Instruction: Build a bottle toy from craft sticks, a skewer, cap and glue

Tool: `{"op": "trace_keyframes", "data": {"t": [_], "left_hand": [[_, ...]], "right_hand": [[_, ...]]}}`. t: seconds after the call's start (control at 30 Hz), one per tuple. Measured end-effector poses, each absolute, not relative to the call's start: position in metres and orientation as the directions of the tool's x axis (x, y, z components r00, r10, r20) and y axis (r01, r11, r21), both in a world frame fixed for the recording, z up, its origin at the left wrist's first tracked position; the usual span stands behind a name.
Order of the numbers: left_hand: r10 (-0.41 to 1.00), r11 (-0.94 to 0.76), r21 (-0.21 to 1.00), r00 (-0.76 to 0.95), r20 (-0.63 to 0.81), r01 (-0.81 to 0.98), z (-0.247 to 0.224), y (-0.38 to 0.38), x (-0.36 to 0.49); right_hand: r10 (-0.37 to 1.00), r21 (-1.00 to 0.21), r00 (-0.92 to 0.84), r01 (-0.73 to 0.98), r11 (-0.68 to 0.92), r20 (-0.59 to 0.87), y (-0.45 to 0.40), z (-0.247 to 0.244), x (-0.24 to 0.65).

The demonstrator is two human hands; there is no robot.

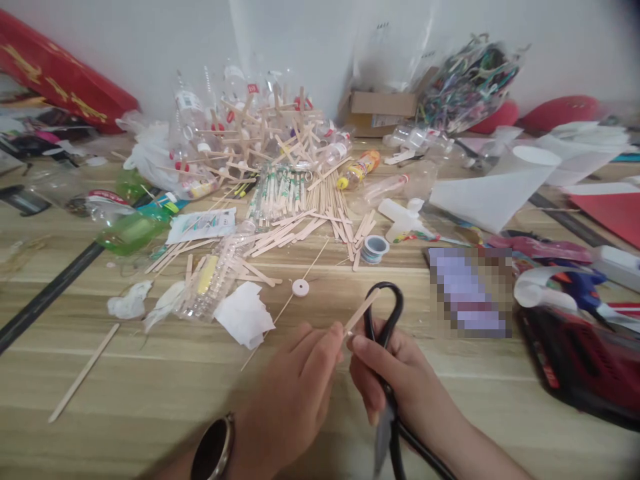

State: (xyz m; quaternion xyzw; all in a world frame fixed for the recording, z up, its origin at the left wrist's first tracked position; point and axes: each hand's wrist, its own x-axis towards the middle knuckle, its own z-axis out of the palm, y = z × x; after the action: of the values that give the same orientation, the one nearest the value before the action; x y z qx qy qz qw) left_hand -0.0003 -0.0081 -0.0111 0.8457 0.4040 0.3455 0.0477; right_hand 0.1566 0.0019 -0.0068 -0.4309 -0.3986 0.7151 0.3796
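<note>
Near the bottom centre, my left hand [303, 380] has its fingers closed around the lower end of a flat wooden stick [363, 310], which slants up to the right. My right hand [395, 373] is wrapped round a pair of black-handled scissors [384, 427]; one handle loop rises behind the stick's upper end and the blade points down toward the front edge. The fingertips of both hands are close together at the stick's lower part. A white disc [301, 288] sits on a thin skewer [285, 305] beyond my left hand.
Loose wooden sticks [283, 233], plastic bottles [133, 230] and torn white paper [245, 315] spread over the wooden table [165, 393]. One stick [84, 373] lies at the left. A blue spool [375, 249], a pixelated rectangle [470, 293] and a dark red case [585, 360] are toward the right.
</note>
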Motion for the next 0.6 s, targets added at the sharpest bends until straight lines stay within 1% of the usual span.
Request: {"op": "trace_keyframes", "data": {"t": [0.03,0.1,0.13,0.17,0.2,0.23,0.27,0.3,0.33,0.37,0.4,0.43,0.47,0.5,0.53,0.57,0.6], "left_hand": [[0.711,-0.675,0.358,0.438,0.55,0.646,-0.012,-0.008,0.0],[0.702,-0.685,0.358,0.443,0.558,0.634,-0.014,-0.008,0.0],[0.7,-0.688,0.365,0.441,0.563,0.627,-0.014,-0.009,0.001],[0.703,-0.686,0.376,0.435,0.563,0.623,-0.014,-0.009,0.002],[0.71,-0.68,0.388,0.424,0.563,0.622,-0.013,-0.009,0.003],[0.72,-0.669,0.403,0.411,0.559,0.624,-0.012,-0.009,0.004],[0.732,-0.657,0.419,0.398,0.553,0.627,-0.01,-0.009,0.004],[0.744,-0.646,0.434,0.389,0.544,0.628,-0.008,-0.01,0.005],[0.753,-0.638,0.448,0.383,0.535,0.626,-0.007,-0.01,0.006],[0.757,-0.635,0.46,0.381,0.531,0.621,-0.005,-0.009,0.006],[0.758,-0.636,0.47,0.382,0.528,0.612,-0.005,-0.009,0.006],[0.76,-0.637,0.479,0.386,0.524,0.604,-0.005,-0.009,0.006],[0.761,-0.636,0.484,0.387,0.52,0.601,-0.005,-0.009,0.005],[0.763,-0.635,0.486,0.389,0.516,0.601,-0.006,-0.009,0.004],[0.765,-0.633,0.485,0.391,0.512,0.604,-0.007,-0.009,0.004],[0.766,-0.632,0.483,0.393,0.508,0.606,-0.008,-0.009,0.003],[0.766,-0.632,0.482,0.395,0.506,0.608,-0.009,-0.009,0.002]], "right_hand": [[0.862,-0.858,-0.387,-0.26,-0.444,-0.328,0.002,-0.008,0.156],[0.826,-0.804,-0.459,-0.325,-0.498,-0.327,0.001,-0.01,0.155],[0.819,-0.801,-0.476,-0.326,-0.502,-0.32,0.001,-0.009,0.155],[0.829,-0.826,-0.465,-0.299,-0.478,-0.311,0.001,-0.008,0.156],[0.862,-0.883,-0.417,-0.233,-0.407,-0.287,0.001,-0.007,0.158],[0.919,-0.956,-0.332,-0.123,-0.266,-0.213,0.001,-0.006,0.16],[0.967,-0.997,-0.246,0.035,-0.064,-0.071,0.002,-0.005,0.164],[0.976,-0.958,-0.179,0.232,0.168,0.127,0.003,-0.005,0.167],[0.912,-0.82,-0.186,0.399,0.41,0.365,0.004,-0.005,0.171],[0.807,-0.63,-0.242,0.52,0.577,0.539,0.005,-0.006,0.174],[0.696,-0.448,-0.314,0.583,0.678,0.645,0.005,-0.007,0.177],[0.622,-0.329,-0.367,0.606,0.724,0.692,0.006,-0.008,0.179],[0.612,-0.304,-0.375,0.619,0.725,0.696,0.007,-0.008,0.179],[0.661,-0.369,-0.334,0.623,0.69,0.672,0.007,-0.007,0.178],[0.752,-0.505,-0.274,0.598,0.622,0.6,0.007,-0.006,0.176],[0.857,-0.682,-0.21,0.53,0.504,0.47,0.007,-0.005,0.174],[0.943,-0.851,-0.173,0.409,0.33,0.283,0.007,-0.003,0.171]]}}
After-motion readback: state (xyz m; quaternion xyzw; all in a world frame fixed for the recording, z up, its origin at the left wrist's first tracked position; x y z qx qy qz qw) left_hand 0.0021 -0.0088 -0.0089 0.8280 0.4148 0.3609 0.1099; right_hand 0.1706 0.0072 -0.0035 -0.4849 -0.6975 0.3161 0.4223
